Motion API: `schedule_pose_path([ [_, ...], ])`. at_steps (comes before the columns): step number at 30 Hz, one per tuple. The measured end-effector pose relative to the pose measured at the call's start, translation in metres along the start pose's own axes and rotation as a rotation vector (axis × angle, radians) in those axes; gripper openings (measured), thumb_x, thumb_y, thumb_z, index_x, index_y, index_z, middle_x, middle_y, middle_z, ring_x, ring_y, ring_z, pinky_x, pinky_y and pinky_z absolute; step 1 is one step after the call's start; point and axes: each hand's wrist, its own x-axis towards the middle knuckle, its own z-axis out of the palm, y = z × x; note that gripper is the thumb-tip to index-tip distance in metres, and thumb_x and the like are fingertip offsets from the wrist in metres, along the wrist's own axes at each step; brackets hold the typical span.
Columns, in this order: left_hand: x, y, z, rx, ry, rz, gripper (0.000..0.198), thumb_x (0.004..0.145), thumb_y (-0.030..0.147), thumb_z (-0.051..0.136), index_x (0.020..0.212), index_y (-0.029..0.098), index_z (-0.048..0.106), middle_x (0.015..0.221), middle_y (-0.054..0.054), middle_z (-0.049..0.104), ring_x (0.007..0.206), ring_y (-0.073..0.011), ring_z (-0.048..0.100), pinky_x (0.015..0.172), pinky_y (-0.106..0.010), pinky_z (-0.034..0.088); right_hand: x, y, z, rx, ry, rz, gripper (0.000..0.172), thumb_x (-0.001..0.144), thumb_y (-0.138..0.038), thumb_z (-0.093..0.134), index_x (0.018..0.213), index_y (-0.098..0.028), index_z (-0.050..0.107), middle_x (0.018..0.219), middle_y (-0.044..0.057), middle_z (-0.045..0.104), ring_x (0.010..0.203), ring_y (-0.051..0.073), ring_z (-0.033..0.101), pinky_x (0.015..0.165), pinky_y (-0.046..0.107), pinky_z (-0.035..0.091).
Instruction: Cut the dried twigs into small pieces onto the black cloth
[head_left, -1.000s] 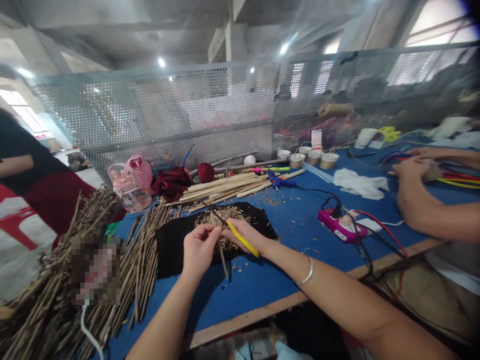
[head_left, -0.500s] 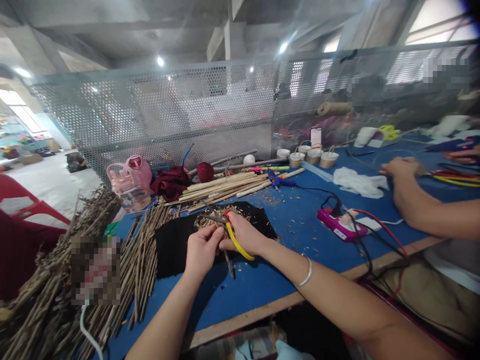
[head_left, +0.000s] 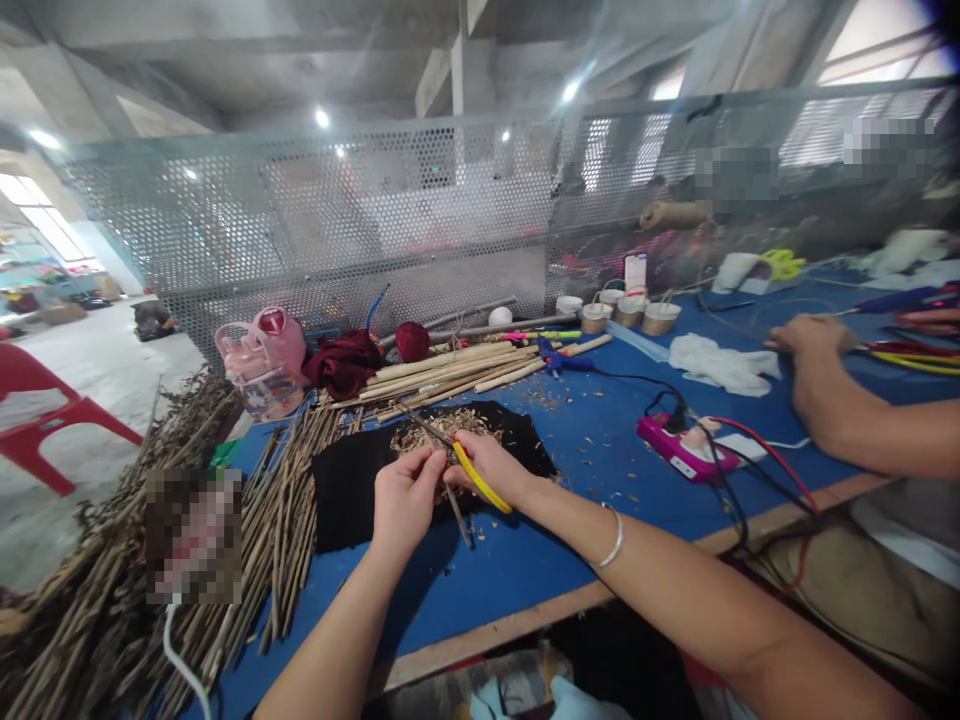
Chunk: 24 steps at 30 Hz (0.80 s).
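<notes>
My left hand [head_left: 406,492] pinches a thin brown stick [head_left: 458,515] that slants down toward the table's front edge. Close against it, my right hand [head_left: 486,466] is closed around scissors [head_left: 484,482] with yellow handles; their dark blades point up and to the left, close together. Both hands are over a black cloth [head_left: 346,490] spread on the blue table. A heap of pale shavings [head_left: 420,430] lies on the cloth just past the blades. Part of the stick is hidden by my fingers.
Dry brown twigs [head_left: 289,540] are piled left of the cloth. Peeled pale sticks [head_left: 442,373] and a blue glue gun [head_left: 559,360] lie behind it. A purple power strip [head_left: 686,448] with cables sits at right, near a co-worker's arm [head_left: 847,400].
The scissor blades have closed up, and the yellow handle lies nearer my right palm. The hands stay in nearly the same place. A maroon shape at far left has left the view.
</notes>
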Motion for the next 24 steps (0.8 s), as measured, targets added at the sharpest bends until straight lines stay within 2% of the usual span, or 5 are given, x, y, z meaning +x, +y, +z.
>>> schedule_pose_path([
  [4,0.002,-0.002,0.000,-0.074,-0.029,-0.013,0.035,0.076,0.044,0.054,0.086,0.013,0.066,0.058,0.001,0.055,0.046,-0.0083,0.045,0.043,-0.018,0.040,0.001,0.001,-0.003,-0.088,-0.046,0.004,0.043,0.071,-0.059,0.055,0.078,-0.018,0.045,0.061,-0.004,0.048,0.053,0.009,0.042,0.048,0.019,0.030],
  [7,0.003,-0.004,0.000,-0.114,-0.043,-0.028,0.035,0.077,0.043,0.053,0.084,0.012,0.065,0.060,-0.001,0.058,0.047,-0.0088,0.047,0.043,-0.019,0.040,0.000,-0.004,-0.009,-0.249,-0.042,0.028,0.046,0.063,-0.055,0.064,0.084,-0.019,0.045,0.064,-0.004,0.050,0.056,0.010,0.044,0.051,0.021,0.031],
  [13,0.002,-0.005,0.001,-0.101,-0.041,-0.021,0.033,0.076,0.043,0.053,0.084,0.013,0.065,0.065,-0.003,0.063,0.050,-0.0109,0.053,0.043,-0.019,0.039,-0.001,-0.014,-0.013,-0.233,-0.051,-0.022,0.055,0.054,-0.050,0.073,0.090,-0.018,0.045,0.086,0.003,0.055,0.073,0.015,0.052,0.062,0.025,0.039],
  [16,0.003,-0.006,0.001,-0.078,-0.055,-0.004,0.033,0.078,0.044,0.051,0.079,0.013,0.064,0.061,-0.002,0.061,0.045,-0.0099,0.049,0.043,-0.020,0.040,-0.001,-0.014,-0.011,-0.290,0.004,-0.002,0.054,0.055,-0.054,0.071,0.086,-0.018,0.044,0.082,0.004,0.056,0.071,0.016,0.053,0.061,0.025,0.038],
  [24,0.003,-0.008,-0.002,0.034,-0.013,0.037,0.035,0.080,0.044,0.047,0.065,0.015,0.058,0.054,0.000,0.056,0.044,-0.0093,0.047,0.043,-0.019,0.038,-0.004,-0.013,-0.005,-0.314,-0.007,0.092,0.050,0.060,-0.060,0.065,0.081,-0.019,0.045,0.067,-0.001,0.056,0.055,0.011,0.046,0.050,0.021,0.027],
])
